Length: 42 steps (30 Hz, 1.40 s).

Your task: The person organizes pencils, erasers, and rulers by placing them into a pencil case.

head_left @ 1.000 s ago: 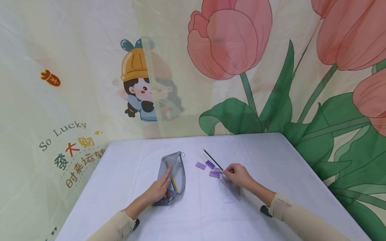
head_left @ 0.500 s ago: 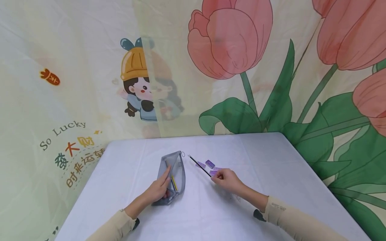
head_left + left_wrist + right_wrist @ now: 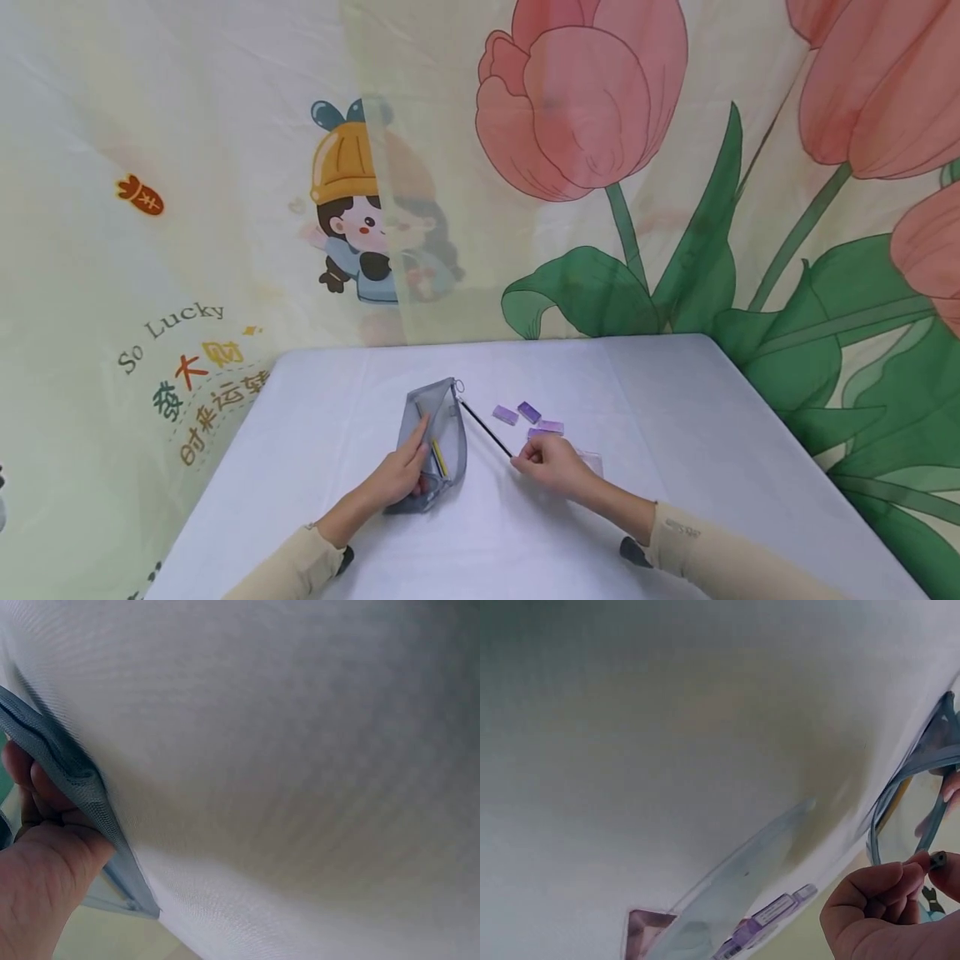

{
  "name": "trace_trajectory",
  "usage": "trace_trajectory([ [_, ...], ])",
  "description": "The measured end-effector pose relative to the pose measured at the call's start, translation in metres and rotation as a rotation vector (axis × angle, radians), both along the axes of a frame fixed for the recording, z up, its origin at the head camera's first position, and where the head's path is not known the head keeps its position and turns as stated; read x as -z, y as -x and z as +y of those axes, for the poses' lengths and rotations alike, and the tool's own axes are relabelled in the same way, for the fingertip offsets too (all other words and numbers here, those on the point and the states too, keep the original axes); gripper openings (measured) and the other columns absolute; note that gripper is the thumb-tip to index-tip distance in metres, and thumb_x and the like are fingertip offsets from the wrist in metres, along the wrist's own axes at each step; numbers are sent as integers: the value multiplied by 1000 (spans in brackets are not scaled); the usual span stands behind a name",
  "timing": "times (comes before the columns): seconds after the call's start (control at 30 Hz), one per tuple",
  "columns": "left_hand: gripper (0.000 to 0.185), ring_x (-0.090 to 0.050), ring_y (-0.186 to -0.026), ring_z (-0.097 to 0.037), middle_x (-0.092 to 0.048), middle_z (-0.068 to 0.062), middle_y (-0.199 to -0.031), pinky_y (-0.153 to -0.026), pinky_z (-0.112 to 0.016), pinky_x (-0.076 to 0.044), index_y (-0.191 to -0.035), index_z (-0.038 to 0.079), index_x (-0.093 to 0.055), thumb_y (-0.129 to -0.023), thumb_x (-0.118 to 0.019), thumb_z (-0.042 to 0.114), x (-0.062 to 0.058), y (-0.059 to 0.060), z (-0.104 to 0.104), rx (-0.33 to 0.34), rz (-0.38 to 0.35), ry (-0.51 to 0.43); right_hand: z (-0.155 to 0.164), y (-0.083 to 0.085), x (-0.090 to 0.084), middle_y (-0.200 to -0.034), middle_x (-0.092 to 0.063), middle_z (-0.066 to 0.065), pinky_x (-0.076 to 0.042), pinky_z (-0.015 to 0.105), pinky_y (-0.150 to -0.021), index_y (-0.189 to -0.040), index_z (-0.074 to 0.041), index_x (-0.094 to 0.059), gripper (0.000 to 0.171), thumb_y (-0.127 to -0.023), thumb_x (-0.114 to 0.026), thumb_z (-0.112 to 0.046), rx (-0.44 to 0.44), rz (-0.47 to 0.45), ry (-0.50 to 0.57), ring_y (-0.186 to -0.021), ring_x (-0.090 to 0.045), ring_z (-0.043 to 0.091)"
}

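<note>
A grey mesh pencil case (image 3: 410, 423) lies unzipped on the table, with a yellow pencil (image 3: 439, 458) among the things inside. My left hand (image 3: 397, 477) grips its near-left side; the left wrist view shows fingers curled behind the case's edge (image 3: 82, 784). Between thumb and fingertips my right hand (image 3: 557, 467) pinches one end of a slim black pencil (image 3: 486, 429). The pencil's pale far end points up and left, beside the case's zip end. In the right wrist view only the dark pinched end (image 3: 938, 860) shows.
Several small purple erasers (image 3: 529, 412) lie beyond the right hand, one partly hidden by it. A clear plastic piece (image 3: 592, 461) lies just right of that hand, its shape partly covered. A printed cloth (image 3: 420, 167) hangs behind the white table (image 3: 337, 392).
My right hand has moved left and nearer with the black pencil, away from the erasers; the pencil's far end has come beside the case. My left hand stays on the case.
</note>
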<state>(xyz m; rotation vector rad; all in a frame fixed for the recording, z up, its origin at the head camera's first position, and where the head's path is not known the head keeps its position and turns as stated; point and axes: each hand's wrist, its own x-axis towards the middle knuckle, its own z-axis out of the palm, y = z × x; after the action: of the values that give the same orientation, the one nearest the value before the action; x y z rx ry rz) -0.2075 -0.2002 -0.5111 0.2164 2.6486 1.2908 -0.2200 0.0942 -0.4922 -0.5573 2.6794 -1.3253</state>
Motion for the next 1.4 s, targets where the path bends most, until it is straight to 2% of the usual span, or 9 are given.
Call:
trace_trajectory([
  [0.23,56,-58,-60,-18,-60,-6,-68,-63,-32,-48,-161,22,-10,-109,-33,26,-4,0,-3,-12,0,-3,-8,-7,-3,-62,-57,-6,-38,20,-49,-75,-7,-68,19,-88,-73,-20,-14,-1,31,-55,-45,3],
  [0.43,56,-58,-59,-17,-60,-6,-67,-63,-32,-48,-161,22,-11,-109,-32,27,-3,3,-2,-4,5,-1,-29,5,-2,-61,-56,-7,-37,19,-49,-74,-6,-69,18,-87,-73,-19,-2,17,42,-55,-46,3],
  [0.6,56,-58,-59,-17,-61,-5,-69,-62,-32,-48,-161,21,-11,-109,-32,26,4,1,4,26,-3,-10,-44,10,7,-58,-53,-9,-35,18,-48,-72,-5,-69,18,-85,-73,-17,6,-4,37,-53,-45,3],
  [0.77,55,-58,-57,-16,-59,-5,-65,-60,-32,-48,-161,20,-12,-109,-32,25,8,-3,6,38,8,7,-62,8,19,-56,-57,-6,-37,18,-47,-69,-5,-68,19,-85,-73,-16,26,34,39,-51,-46,3],
  [0.97,55,-58,-58,-16,-59,-5,-64,-59,-32,-47,-161,22,-12,-109,-32,28,7,-4,-1,11,-3,8,-91,14,16,-55,-59,-6,-39,18,-47,-65,-8,-69,20,-83,-72,-16,24,101,-7,-50,-47,2],
  [1.1,55,-57,-57,-16,-60,-5,-63,-59,-31,-46,-160,21,-13,-109,-32,28,5,-2,-2,11,15,12,-102,18,15,-54,-58,-7,-40,19,-47,-62,-11,-68,23,-84,-73,-17,26,119,-38,-50,-48,3],
  [1.23,55,-57,-57,-16,-60,-5,-63,-58,-31,-46,-160,22,-13,-109,-32,27,4,1,-1,22,17,6,-108,20,13,-57,-60,-6,-43,20,-48,-64,-9,-69,23,-84,-75,-18,-5,103,-63,-51,-50,4],
  [1.4,55,-58,-59,-16,-61,-3,-65,-59,-31,-45,-161,22,-11,-110,-31,27,4,2,-1,33,-13,5,-106,20,15,-64,-68,-3,-47,17,-54,-74,-8,-75,15,-86,-75,-17,-115,161,-166,-56,-55,1],
])
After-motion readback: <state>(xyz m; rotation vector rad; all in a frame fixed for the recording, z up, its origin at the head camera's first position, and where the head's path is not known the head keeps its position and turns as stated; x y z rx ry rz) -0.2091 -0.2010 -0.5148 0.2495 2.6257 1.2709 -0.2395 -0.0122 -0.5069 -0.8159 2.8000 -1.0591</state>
